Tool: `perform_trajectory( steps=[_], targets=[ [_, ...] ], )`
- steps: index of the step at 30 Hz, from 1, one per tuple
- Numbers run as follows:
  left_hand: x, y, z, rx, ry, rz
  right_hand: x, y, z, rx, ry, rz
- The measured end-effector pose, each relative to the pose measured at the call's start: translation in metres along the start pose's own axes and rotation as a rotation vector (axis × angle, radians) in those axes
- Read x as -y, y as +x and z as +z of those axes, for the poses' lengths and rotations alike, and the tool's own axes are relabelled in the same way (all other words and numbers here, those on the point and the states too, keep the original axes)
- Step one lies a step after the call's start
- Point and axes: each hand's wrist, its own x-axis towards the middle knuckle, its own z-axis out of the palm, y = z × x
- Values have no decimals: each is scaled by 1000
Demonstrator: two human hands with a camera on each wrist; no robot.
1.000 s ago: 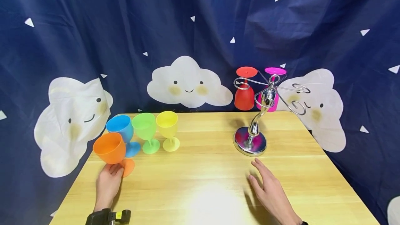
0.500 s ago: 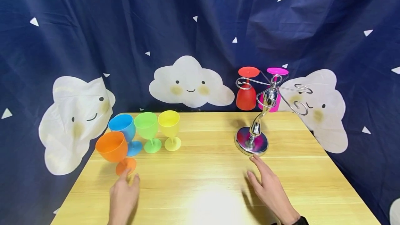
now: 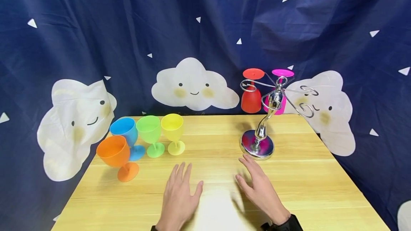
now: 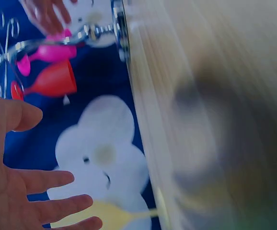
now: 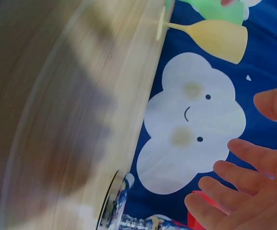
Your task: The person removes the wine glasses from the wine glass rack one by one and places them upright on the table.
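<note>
My left hand (image 3: pixel 179 198) hovers over the middle front of the table, fingers straight and thumb spread, holding nothing. To its left stand an orange goblet (image 3: pixel 113 152), a blue goblet (image 3: pixel 124 129), a green goblet (image 3: pixel 149 130) and a yellow goblet (image 3: pixel 172 124), all upright. My right hand (image 3: pixel 261 191) is in front of the round base of a chrome goblet rack (image 3: pixel 261 129), its fingers extended and holding nothing. From the rack's curled wire arms a red goblet (image 3: pixel 251 99) and a magenta goblet (image 3: pixel 282 73) hang upside down, the magenta one partly hidden behind the stem.
The light wooden table (image 3: pixel 208 167) reflects a bright glare near its front middle. Behind it hangs a dark blue curtain (image 3: pixel 205 10) with white clouds and small triangles. Several wire arms of the rack (image 3: pixel 302 99) stick out to the right without goblets.
My left hand has let go of the orange goblet, which stays standing at the left, and has moved right to the middle. My right hand has shifted slightly left.
</note>
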Motion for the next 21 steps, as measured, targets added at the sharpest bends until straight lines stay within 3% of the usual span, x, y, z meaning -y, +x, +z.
perform_trajectory(
  steps=[6,13,17,21],
  targets=[
    [-19,6,7,-38,37,111,2,5,5,30,-4,7],
    [-26,7,10,-40,41,127,4,11,-2,58,-3,-8],
    [-27,7,11,-39,35,125,10,26,-24,66,-11,-68],
    [-28,5,12,-43,33,126,24,50,-64,42,-47,-203]
  ],
)
